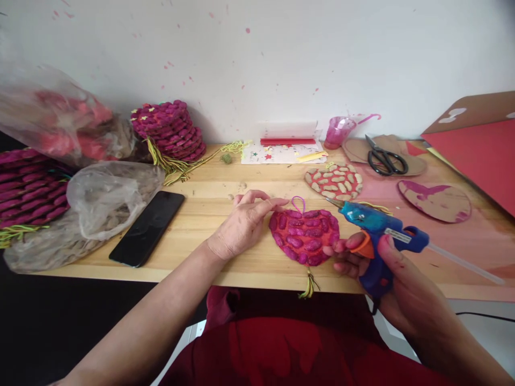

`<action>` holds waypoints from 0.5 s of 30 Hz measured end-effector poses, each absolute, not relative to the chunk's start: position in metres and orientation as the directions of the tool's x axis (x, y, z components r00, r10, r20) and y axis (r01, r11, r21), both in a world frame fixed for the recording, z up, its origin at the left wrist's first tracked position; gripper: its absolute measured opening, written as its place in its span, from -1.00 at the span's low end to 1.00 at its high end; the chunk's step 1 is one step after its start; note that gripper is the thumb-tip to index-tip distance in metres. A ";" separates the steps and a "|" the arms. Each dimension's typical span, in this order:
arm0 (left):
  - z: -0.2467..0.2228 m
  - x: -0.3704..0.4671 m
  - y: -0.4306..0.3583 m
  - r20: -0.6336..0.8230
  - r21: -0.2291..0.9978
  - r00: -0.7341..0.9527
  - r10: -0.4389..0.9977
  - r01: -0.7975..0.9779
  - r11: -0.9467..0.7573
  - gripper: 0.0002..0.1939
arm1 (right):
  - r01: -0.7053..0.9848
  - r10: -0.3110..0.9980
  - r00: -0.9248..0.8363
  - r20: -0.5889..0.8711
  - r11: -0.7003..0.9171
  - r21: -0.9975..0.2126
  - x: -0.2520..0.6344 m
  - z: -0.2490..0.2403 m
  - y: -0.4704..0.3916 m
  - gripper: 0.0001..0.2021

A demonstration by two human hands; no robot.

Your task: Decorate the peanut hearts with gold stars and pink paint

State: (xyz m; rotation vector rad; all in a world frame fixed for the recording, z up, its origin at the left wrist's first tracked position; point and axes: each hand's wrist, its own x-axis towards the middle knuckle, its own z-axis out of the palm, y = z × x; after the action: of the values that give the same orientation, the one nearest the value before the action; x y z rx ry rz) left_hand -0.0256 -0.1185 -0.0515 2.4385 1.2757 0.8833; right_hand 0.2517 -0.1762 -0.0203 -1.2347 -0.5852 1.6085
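My right hand (pixel 414 289) grips a glue gun (pixel 374 221), its nozzle by the upper right edge of a magenta heart (pixel 296 232) lying between my hands, tassel (pixel 309 285) toward me; my unclenched left hand (pixel 243 222) reaches its upper left edge.

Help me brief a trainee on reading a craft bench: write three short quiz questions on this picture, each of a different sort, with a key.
1. Multiple choice: what does the right hand hold?
a) a paintbrush
b) a hot glue gun
c) a smartphone

2. True or false: a yellow-green tassel hangs from the lower tip of the purple peanut-covered plaque.

3. Fill in the blank: the scissors at the back of the table have handles coloured ____.

Key: 1. b; 2. true; 3. black.
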 end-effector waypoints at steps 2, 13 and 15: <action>-0.052 -0.025 -0.118 0.404 0.466 0.425 0.810 0.666 -0.582 -0.46 | -0.405 0.896 -0.024 -0.443 -0.414 -0.815 0.250 -0.018 -0.176 -0.54; -0.025 -0.004 -0.117 0.439 0.313 0.391 0.809 0.778 -0.545 -0.83 | -0.439 0.898 -0.059 -0.436 -0.416 -0.797 0.251 -0.025 -0.176 -0.60; -0.024 0.001 -0.115 0.437 0.222 0.449 0.780 0.786 -0.577 -0.86 | -0.435 0.899 -0.072 -0.433 -0.418 -0.797 0.252 -0.026 -0.176 -0.61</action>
State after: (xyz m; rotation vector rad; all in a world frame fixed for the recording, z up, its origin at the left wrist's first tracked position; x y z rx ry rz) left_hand 0.0006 -0.1146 -0.0245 2.6851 1.4505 0.7980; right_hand 0.2516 -0.1757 -0.0258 -1.1724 -0.5872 1.6846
